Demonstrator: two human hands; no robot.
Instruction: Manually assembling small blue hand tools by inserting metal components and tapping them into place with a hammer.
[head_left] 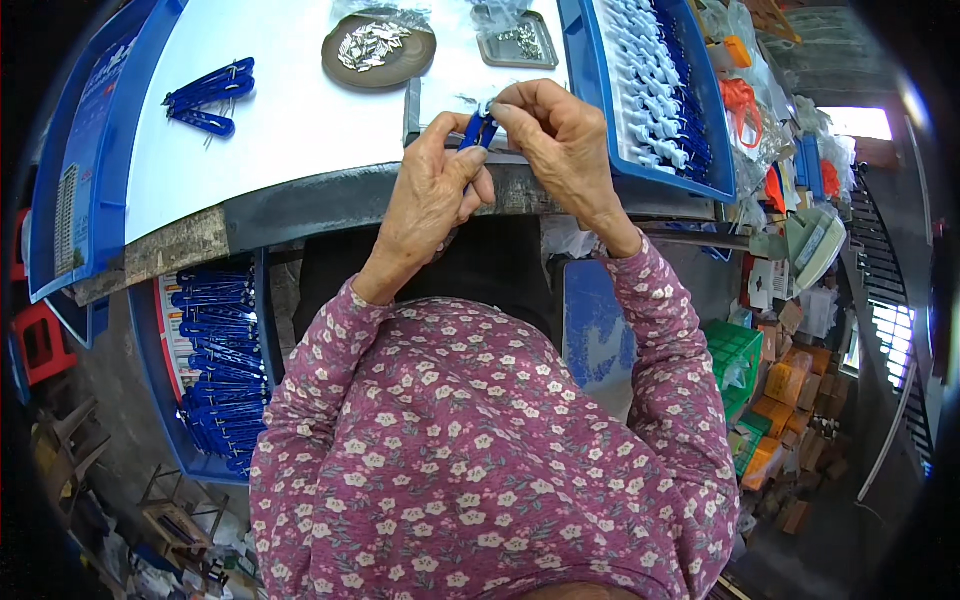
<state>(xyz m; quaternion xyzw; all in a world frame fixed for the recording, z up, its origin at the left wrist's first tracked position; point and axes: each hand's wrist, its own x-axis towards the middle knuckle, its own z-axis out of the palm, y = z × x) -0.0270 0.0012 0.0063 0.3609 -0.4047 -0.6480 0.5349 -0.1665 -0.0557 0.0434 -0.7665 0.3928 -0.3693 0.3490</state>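
Observation:
My left hand (432, 185) and my right hand (560, 140) meet at the near edge of the white table (290, 150). Together they pinch a small blue plastic clip (478, 131) with a bit of metal at its top. The left fingers hold its lower part and the right fingers close over its upper end. A round brown dish (400, 68) of small metal pieces (370, 44) lies just beyond the hands, beside a square metal tray (517, 40) of more small parts.
A few finished blue clips (208, 95) lie at the table's left. A blue bin (655, 90) of white and blue parts stands on the right. Below the table on the left, a blue crate (222, 360) holds several blue clips. Boxes and bags crowd the floor on the right.

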